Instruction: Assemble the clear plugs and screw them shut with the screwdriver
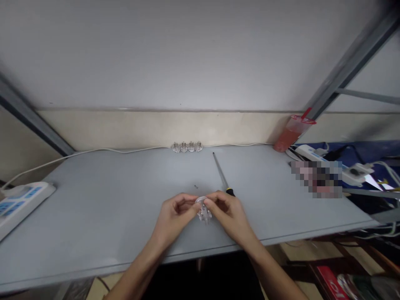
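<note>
One clear plastic plug (204, 212): light, stiff, possibly brittle; best held by its body. Pinched at centre between fingertips of left hand (175, 216) and right hand (226, 212). One screwdriver (222, 177) lies just beyond, toward 1 o'clock.

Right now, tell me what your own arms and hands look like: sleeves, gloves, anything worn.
The left hand and right hand are bare, with no gloves, and no ring shows on either. The left forearm and right forearm are bare too: no sleeve, watch or band is in view.
</note>
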Available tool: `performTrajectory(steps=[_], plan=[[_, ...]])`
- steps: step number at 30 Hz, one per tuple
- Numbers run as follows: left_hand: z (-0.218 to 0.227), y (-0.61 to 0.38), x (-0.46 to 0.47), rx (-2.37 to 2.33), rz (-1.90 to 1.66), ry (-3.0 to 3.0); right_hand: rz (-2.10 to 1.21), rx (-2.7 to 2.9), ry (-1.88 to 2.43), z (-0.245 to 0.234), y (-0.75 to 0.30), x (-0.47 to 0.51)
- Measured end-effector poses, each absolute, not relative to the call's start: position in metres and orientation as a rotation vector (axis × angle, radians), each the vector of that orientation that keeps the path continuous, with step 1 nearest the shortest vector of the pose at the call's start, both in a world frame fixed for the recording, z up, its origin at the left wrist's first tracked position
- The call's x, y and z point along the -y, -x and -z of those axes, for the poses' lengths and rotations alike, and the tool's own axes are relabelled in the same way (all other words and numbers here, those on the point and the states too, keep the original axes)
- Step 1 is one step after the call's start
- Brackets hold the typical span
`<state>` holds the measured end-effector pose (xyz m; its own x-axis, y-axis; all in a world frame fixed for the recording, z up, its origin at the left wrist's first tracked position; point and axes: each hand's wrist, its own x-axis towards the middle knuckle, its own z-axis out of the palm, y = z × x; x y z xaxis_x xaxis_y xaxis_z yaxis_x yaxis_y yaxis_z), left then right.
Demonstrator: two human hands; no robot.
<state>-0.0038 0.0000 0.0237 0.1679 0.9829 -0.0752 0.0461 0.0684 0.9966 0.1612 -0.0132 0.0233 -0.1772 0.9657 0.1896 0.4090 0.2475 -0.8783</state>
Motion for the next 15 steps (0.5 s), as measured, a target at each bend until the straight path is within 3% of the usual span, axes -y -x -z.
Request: performTrajectory(steps=[7, 15], plan=[[-0.016, 0.014, -0.026, -1.229, -0.638, -1.762, -0.528, 2.215, 1.300, -0.032, -0.224, -0.001], [-0.017, 0.026, -0.033, -1.346, -0.531, -2.056, -0.531, 2.803, 1.346, -0.036, -0.272, 0.010]])
